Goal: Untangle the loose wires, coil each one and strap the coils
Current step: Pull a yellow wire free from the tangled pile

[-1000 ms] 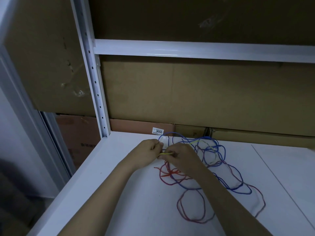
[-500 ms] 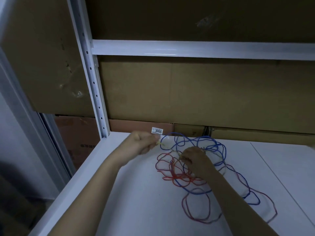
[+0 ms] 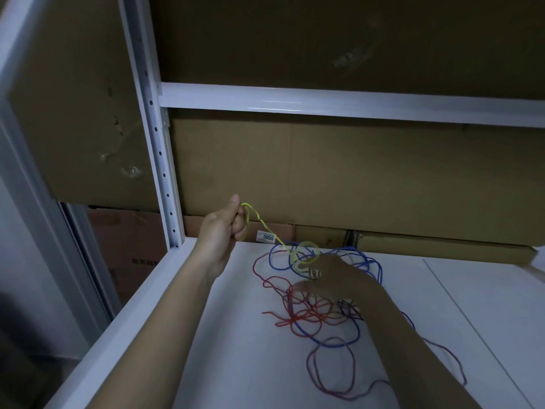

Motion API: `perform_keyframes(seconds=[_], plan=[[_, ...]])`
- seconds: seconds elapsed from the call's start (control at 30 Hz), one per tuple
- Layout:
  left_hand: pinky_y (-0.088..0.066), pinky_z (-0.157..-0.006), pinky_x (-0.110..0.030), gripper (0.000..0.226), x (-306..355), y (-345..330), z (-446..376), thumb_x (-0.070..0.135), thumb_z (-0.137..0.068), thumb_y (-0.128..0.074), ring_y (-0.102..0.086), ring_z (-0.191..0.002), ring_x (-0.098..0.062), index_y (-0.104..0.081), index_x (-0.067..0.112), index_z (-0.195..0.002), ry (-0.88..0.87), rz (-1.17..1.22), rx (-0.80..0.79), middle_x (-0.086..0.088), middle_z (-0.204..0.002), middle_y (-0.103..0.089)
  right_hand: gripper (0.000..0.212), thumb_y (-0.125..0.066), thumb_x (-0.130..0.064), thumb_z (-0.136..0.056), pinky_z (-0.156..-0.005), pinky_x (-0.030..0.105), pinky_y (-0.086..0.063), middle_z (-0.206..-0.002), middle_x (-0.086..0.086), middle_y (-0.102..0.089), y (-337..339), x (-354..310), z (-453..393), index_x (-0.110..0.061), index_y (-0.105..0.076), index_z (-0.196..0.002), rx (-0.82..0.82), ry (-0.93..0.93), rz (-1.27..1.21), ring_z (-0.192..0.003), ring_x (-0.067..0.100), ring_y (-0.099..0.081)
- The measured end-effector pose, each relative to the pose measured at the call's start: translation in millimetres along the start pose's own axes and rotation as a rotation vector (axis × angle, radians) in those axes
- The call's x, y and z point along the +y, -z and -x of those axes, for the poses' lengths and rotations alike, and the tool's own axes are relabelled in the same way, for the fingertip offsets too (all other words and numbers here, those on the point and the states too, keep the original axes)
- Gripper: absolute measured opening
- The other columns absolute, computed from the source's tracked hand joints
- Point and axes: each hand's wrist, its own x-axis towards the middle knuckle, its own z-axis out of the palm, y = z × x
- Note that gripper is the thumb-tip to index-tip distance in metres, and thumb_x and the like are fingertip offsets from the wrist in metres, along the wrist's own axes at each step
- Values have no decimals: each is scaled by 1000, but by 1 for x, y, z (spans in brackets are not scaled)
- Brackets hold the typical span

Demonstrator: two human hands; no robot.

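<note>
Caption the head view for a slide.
Left hand pulls the yellow wire from the tangle while right hand holds it down.

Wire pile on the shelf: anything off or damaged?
No damage shows. The red wire and blue wire lie knotted together on the white shelf, uncoiled. The left hand pinches the yellow wire, lifted from the tangle; the right hand rests on the pile.

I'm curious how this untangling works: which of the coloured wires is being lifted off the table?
The yellow wire: the left hand holds it raised, while the red wire and blue wire lie on the white table.
</note>
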Motion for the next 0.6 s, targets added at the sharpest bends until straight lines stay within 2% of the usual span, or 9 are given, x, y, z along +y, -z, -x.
perform_keyframes(seconds=[0.07,0.1,0.2,0.3,0.37,0.43,0.5,0.53,0.6], plan=[[-20,-56,-27,36,0,-3,0,27,-103,-38,-24,-47,-12,-43,13,-70,4,-25,22,4,-47,-23,17,-55,-48,-91,-84,23,-44,-104,-18,-59,5,-16,10,-38,-60,-104,95,100,-294,-92,-4,-57],[-21,-56,-27,36,0,-4,1,27,-103,-38,-23,-48,-12,-43,13,-70,7,-42,31,4,-47,-23,14,-50,-41,-96,-78,19,-45,-94,-17,-62,4,-22,12,-34,-63,-96,155,124,-509,-80,-8,-59],[-25,-54,-27,39,0,-4,0,30,-104,-36,-26,-47,-14,-43,13,-69,28,-65,36,6,-44,-23,38,-36,-31,-102,-86,14,-47,-93,1,-72,-3,-27,8,-12,-68,-92,334,146,-936,-92,3,-66],[-29,-54,-25,40,0,-2,1,33,-104,-34,-31,-46,-14,-43,13,-71,75,25,-7,6,-45,-25,39,-32,-24,-104,-66,26,-47,-63,3,-53,-12,-31,0,-7,-55,-78,467,127,-1211,-54,4,-55],[-32,-51,-20,38,1,-2,1,33,-103,-34,-34,-44,-11,-43,13,-72,125,241,-29,4,-47,-34,37,-31,-25,-104,-54,21,-35,-59,-3,-39,-18,-31,-7,-14,-52,-75,547,62,-1084,-43,1,-39],[-36,-48,-15,34,2,-1,0,32,-103,-35,-39,-44,-7,-47,13,-78,151,439,-51,4,-53,-51,33,-32,-26,-104,-51,14,-33,-62,-8,-43,-31,-33,-10,-21,-52,-78,654,81,-715,-50,-1,-45],[-39,-55,-15,27,2,-2,-1,31,-103,-34,-45,-50,-5,-51,11,-96,120,524,-66,3,-66,-65,27,-34,-19,-102,-52,22,-36,-65,-4,-52,-44,-33,-8,-23,-50,-81,774,177,-273,-58,12,-53],[-42,-61,-17,27,1,-3,-2,29,-103,-33,-48,-55,-5,-52,9,-108,86,529,-54,3,-75,-70,28,-34,-16,-101,-55,27,-36,-65,-2,-53,-50,-34,-7,-25,-49,-79,764,238,-110,-60,19,-55],[-43,-69,-13,34,-6,-4,-8,25,-105,-31,-54,-64,-2,-49,4,-125,0,393,37,8,-94,-73,33,-36,-19,-102,-61,28,-32,-64,-6,-47,-59,-37,-3,-26,-50,-73,553,271,-192,-63,23,-52]])
